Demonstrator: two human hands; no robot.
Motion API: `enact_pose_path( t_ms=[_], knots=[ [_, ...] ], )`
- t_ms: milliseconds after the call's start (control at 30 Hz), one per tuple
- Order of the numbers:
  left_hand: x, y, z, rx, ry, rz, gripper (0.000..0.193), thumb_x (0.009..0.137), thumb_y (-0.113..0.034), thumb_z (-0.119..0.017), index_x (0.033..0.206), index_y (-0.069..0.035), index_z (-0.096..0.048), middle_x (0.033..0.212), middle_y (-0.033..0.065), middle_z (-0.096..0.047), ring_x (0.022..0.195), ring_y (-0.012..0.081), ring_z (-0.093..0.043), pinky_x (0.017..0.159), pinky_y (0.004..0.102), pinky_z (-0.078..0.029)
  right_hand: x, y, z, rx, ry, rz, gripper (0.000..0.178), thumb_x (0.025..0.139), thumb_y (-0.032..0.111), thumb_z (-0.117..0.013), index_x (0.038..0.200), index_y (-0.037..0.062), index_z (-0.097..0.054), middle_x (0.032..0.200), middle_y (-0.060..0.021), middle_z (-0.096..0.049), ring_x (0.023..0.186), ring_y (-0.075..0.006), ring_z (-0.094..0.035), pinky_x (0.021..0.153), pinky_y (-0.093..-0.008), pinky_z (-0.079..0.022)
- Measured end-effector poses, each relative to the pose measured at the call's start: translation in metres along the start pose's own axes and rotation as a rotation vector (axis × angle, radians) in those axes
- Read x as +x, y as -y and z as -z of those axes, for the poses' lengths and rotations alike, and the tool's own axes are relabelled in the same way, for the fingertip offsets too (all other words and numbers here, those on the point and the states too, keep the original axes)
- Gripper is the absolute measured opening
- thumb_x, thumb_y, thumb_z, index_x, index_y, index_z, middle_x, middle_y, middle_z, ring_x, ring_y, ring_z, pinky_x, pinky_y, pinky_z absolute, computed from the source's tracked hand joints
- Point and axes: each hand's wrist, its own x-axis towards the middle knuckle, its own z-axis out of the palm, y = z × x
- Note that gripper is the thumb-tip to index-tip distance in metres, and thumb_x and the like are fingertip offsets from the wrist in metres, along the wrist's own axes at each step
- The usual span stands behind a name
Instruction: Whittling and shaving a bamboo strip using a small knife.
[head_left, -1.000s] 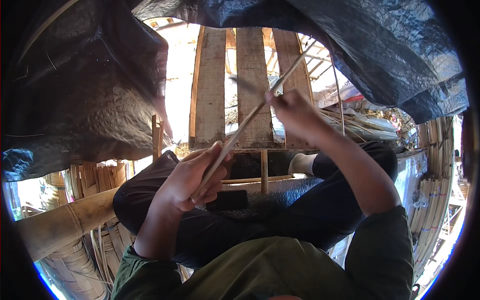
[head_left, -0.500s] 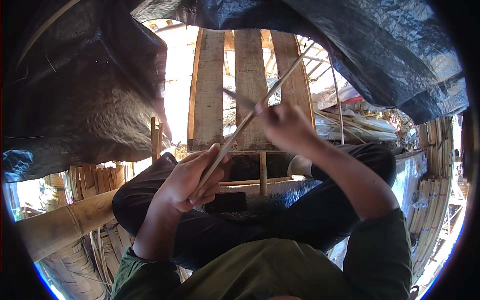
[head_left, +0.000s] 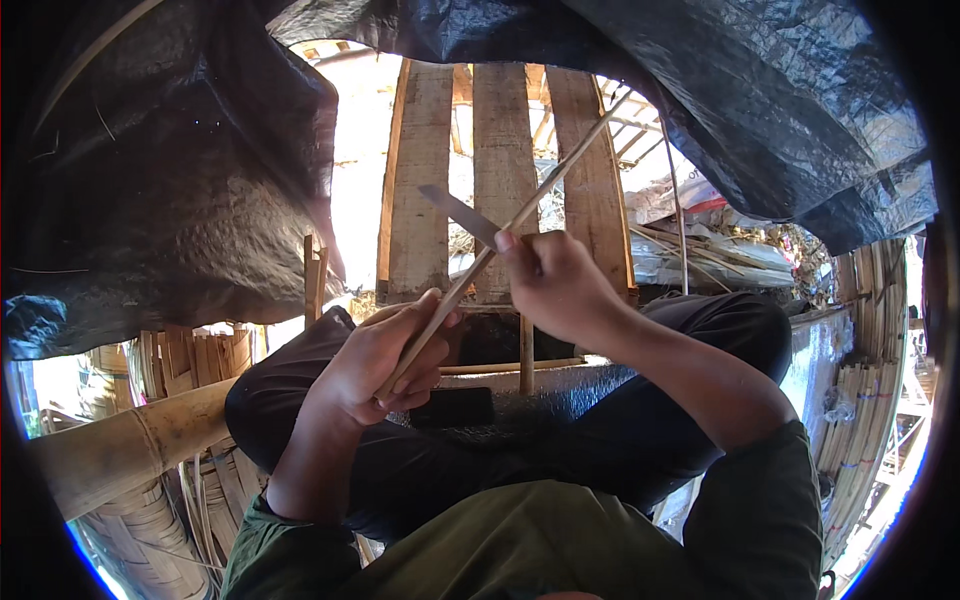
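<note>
We hold the stick (head_left: 545, 190) in our left hand (head_left: 385, 355), fingers wrapped about its lower end and thumb laid along it. It slants up and away to the right, its far end raised in front of the planks (head_left: 500, 130).

Our right hand (head_left: 565, 285) is clenched round the knife (head_left: 458, 211), higher up the stick; the handle is hidden in the fist. The blade points up and to the left, crossing the stick's line just beside our thumb – whether its edge bites the wood we cannot tell.

We sit with knees spread, in dark trousers (head_left: 280, 395) and a green shirt (head_left: 540, 530). Between our legs lies a black slab (head_left: 455, 408), near the left hand and below it in the view. A thick pole (head_left: 150, 440) runs in from the left toward our knee, and slats (head_left: 860, 410) stand in bundles at the far right. Black sheeting (head_left: 800, 100) hangs on both sides – wrinkled and shiny – and frames the planks.
</note>
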Motion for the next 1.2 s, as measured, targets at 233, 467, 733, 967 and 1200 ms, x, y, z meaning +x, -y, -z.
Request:
enact_pose_path(
  t_ms=[233, 467, 733, 967, 1200],
  knots=[
    [-0.001, 0.0, -0.001, 0.04, -0.046, 0.0, 0.034, 0.107, -0.034, -0.029, 0.102, -0.007, -0.049, 0.045, -0.0029, -0.037, 0.027, 0.0055, -0.027, 0.026, 0.0191, -0.024, 0.003, 0.005, 0.002, 0.097, 0.103, -0.092, 0.054, 0.104, 0.042, -0.039, 0.071, 0.0025, -0.057, 0.051, -0.0024, -0.048, 0.041, -0.0126, -0.045, 0.042, -0.0353, -0.036],
    [-0.004, -0.002, 0.006, -0.009, 0.028, -0.007, 0.038, 0.107, -0.036, -0.028, 0.101, -0.008, -0.053, 0.045, -0.0035, -0.036, 0.029, 0.0055, -0.026, 0.028, 0.019, -0.024, 0.014, -0.01, 0.022, 0.063, 0.129, -0.069, 0.054, 0.105, 0.044, -0.032, 0.08, 0.0043, -0.058, 0.051, 0.0024, -0.044, 0.044, -0.0107, -0.045, 0.045, -0.0337, -0.037],
    [-0.003, -0.001, 0.008, -0.065, 0.09, 0.006, 0.037, 0.107, -0.035, -0.027, 0.101, -0.008, -0.052, 0.044, -0.0031, -0.035, 0.028, 0.0057, -0.025, 0.027, 0.019, -0.024, 0.032, -0.025, 0.031, 0.022, 0.013, -0.198, 0.043, 0.104, 0.031, -0.035, 0.088, -0.0007, -0.058, 0.056, -0.0034, -0.054, 0.041, -0.0136, -0.051, 0.041, -0.0332, -0.045],
    [-0.004, 0.002, 0.005, -0.02, 0.059, 0.002, 0.038, 0.107, -0.036, -0.026, 0.101, -0.008, -0.052, 0.044, -0.0032, -0.035, 0.028, 0.0057, -0.025, 0.027, 0.0193, -0.024, 0.02, -0.013, 0.02, 0.07, 0.012, -0.218, 0.045, 0.104, 0.039, -0.039, 0.077, 0.0062, -0.053, 0.053, 0.0019, -0.044, 0.044, -0.0122, -0.044, 0.043, -0.0325, -0.037],
    [0.001, 0.003, 0.0, 0.008, 0.047, -0.001, 0.038, 0.107, -0.036, -0.027, 0.101, -0.008, -0.052, 0.044, -0.0032, -0.034, 0.028, 0.0059, -0.024, 0.027, 0.0195, -0.024, 0.004, 0.0, 0.019, 0.059, 0.151, -0.133, 0.044, 0.105, 0.035, -0.036, 0.094, -0.0006, -0.059, 0.054, -0.0002, -0.049, 0.044, -0.0093, -0.047, 0.04, -0.0298, -0.039]
  ],
)
